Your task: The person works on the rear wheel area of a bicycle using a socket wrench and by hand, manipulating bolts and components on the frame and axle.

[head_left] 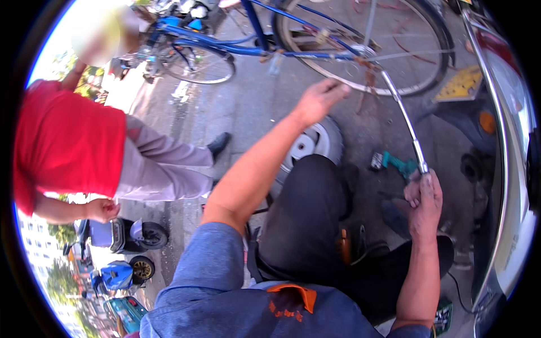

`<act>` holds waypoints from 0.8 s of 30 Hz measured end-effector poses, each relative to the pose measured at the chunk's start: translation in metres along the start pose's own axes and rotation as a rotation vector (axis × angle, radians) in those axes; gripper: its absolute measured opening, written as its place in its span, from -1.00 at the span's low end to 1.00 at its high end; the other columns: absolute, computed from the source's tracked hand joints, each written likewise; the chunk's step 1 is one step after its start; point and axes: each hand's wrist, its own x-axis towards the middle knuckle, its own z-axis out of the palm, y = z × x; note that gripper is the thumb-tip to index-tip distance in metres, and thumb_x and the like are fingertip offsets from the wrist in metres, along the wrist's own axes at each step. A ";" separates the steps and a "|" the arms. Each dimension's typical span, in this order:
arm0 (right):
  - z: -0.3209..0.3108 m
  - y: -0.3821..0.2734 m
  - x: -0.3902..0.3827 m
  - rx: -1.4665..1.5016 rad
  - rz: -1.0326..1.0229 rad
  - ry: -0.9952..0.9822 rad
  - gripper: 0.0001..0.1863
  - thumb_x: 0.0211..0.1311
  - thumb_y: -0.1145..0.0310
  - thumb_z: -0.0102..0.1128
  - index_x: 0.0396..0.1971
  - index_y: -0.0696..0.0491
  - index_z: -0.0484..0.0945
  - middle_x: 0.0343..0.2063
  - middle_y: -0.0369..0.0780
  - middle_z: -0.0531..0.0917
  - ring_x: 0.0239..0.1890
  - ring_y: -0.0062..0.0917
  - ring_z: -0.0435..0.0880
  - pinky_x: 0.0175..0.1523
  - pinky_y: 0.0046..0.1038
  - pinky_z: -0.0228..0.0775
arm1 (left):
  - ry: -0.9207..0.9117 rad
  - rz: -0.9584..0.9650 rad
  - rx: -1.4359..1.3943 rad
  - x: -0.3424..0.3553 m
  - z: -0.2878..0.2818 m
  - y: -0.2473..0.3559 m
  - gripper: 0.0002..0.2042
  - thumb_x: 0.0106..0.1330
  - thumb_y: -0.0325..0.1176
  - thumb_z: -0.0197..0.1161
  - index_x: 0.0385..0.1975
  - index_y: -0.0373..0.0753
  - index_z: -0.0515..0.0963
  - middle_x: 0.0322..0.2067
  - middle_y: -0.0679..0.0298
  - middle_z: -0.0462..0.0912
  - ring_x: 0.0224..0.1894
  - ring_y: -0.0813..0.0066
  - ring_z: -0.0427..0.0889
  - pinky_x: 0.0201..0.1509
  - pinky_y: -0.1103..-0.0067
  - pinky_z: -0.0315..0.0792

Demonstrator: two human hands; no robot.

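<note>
In my right hand (pixel 425 197) is the lower end of a long chrome wrench (pixel 403 114), a rod with a thicker grip section. Its far end points up to the hub area of a blue bicycle's rear wheel (pixel 360 50); I cannot tell whether it touches. Rusty brown strands (pixel 370 74) hang beside that end. My left hand (pixel 322 101) reaches forward with fingers stretched out, holding nothing visible, just below the tire. Under my left forearm, a scooter wheel (pixel 307 143) with a pale rim lies on the ground, partly hidden by my knee.
A teal cordless power tool (pixel 397 163) lies on the pavement near my right hand. To the right stands a scooter body with a chrome rail (pixel 489 84). A person in a red shirt (pixel 73 141) stands at left. Parked scooters (pixel 115 276) are behind them.
</note>
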 end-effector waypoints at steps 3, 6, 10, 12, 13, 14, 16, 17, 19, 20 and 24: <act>-0.005 0.010 0.003 -0.091 0.024 0.080 -0.66 0.68 0.18 -0.05 -0.23 0.14 0.52 -0.61 -0.46 0.27 -0.56 -0.79 0.18 -0.42 -0.61 0.03 | -0.066 -0.228 0.482 -0.006 0.029 -0.137 -0.49 0.47 0.07 0.21 0.06 -0.32 0.64 -0.07 -0.09 0.74 0.05 -0.02 0.70 0.19 0.28 0.50; -0.024 0.028 -0.003 -0.175 0.094 0.164 -0.65 0.69 0.17 -0.06 -0.26 0.13 0.50 -0.59 -0.44 0.29 -0.56 -0.79 0.17 -0.43 -0.61 0.02 | -0.321 -0.023 0.651 -0.041 0.092 -0.253 -0.60 0.39 -0.05 0.29 0.08 -0.16 0.66 0.17 -0.03 0.61 0.28 -0.10 0.54 0.32 0.18 0.45; -0.041 0.046 -0.019 -0.253 0.174 0.254 -0.64 0.68 0.14 -0.02 -0.29 0.10 0.48 -0.59 -0.44 0.28 -0.56 -0.79 0.17 -0.44 -0.61 0.01 | -0.333 0.230 0.896 -0.059 0.151 -0.301 -0.59 0.42 0.04 0.23 0.19 0.08 0.65 0.55 0.17 0.21 0.62 0.03 0.05 0.61 0.00 0.07; -0.049 0.059 -0.022 -0.241 0.182 0.256 -0.65 0.67 0.12 0.02 -0.29 0.09 0.48 -0.59 -0.45 0.27 -0.56 -0.79 0.17 -0.44 -0.61 0.01 | -0.384 0.283 0.940 -0.065 0.162 -0.310 -0.60 0.41 0.06 0.23 0.17 0.14 0.66 0.59 0.23 0.14 0.65 0.06 -0.04 0.60 -0.13 -0.01; -0.051 0.062 -0.021 -0.247 0.202 0.255 -0.64 0.67 0.12 0.01 -0.29 0.09 0.48 -0.61 -0.46 0.25 -0.58 -0.79 0.16 -0.44 -0.61 0.01 | -0.418 0.279 0.978 -0.058 0.157 -0.298 -0.60 0.39 0.07 0.25 0.16 0.16 0.67 0.59 0.26 0.14 0.65 0.07 -0.06 0.59 -0.18 -0.02; -0.052 0.064 -0.020 -0.251 0.222 0.256 -0.63 0.67 0.11 0.01 -0.28 0.10 0.48 -0.63 -0.46 0.24 -0.59 -0.79 0.14 -0.44 -0.60 0.02 | -0.454 0.276 1.016 -0.054 0.155 -0.295 -0.60 0.37 0.08 0.26 0.15 0.17 0.67 0.60 0.28 0.13 0.66 0.08 -0.07 0.57 -0.23 -0.03; -0.045 0.070 -0.012 -0.267 0.262 0.241 -0.63 0.67 0.10 0.01 -0.28 0.10 0.48 -0.65 -0.48 0.23 -0.60 -0.79 0.14 -0.44 -0.61 0.02 | -0.432 0.229 1.013 -0.056 0.145 -0.300 -0.58 0.32 0.09 0.29 0.14 0.18 0.67 0.60 0.31 0.13 0.66 0.09 -0.09 0.55 -0.30 -0.05; -0.041 0.072 -0.007 -0.290 0.281 0.232 -0.63 0.67 0.10 0.02 -0.28 0.09 0.48 -0.65 -0.48 0.24 -0.60 -0.79 0.14 -0.44 -0.62 0.02 | -0.423 0.211 1.009 -0.059 0.143 -0.302 -0.57 0.30 0.09 0.31 0.14 0.18 0.67 0.60 0.33 0.13 0.66 0.09 -0.10 0.54 -0.33 -0.06; -0.037 0.069 0.000 -0.355 0.313 0.241 -0.65 0.67 0.10 0.02 -0.29 0.06 0.47 -0.63 -0.49 0.26 -0.59 -0.80 0.16 -0.46 -0.65 -0.01 | -0.480 0.087 1.050 -0.053 0.130 -0.297 -0.55 0.24 0.06 0.36 0.14 0.20 0.67 0.62 0.38 0.06 0.68 0.11 -0.16 0.54 -0.29 0.00; -0.033 0.069 0.002 -0.371 0.310 0.238 -0.64 0.67 0.10 0.01 -0.30 0.06 0.47 -0.63 -0.49 0.26 -0.58 -0.81 0.17 -0.46 -0.65 0.00 | -0.448 0.074 1.039 -0.055 0.117 -0.305 -0.56 0.24 0.04 0.36 0.15 0.22 0.67 0.63 0.38 0.04 0.69 0.11 -0.17 0.53 -0.30 0.02; -0.037 0.066 0.004 -0.411 0.293 0.256 -0.64 0.68 0.11 0.00 -0.29 0.06 0.49 -0.62 -0.49 0.26 -0.57 -0.81 0.18 -0.46 -0.65 0.00 | -0.462 -0.127 1.123 -0.034 0.056 -0.316 -0.55 0.32 -0.03 0.31 0.24 0.26 0.63 0.64 0.37 0.01 0.68 0.09 -0.16 0.58 -0.02 0.18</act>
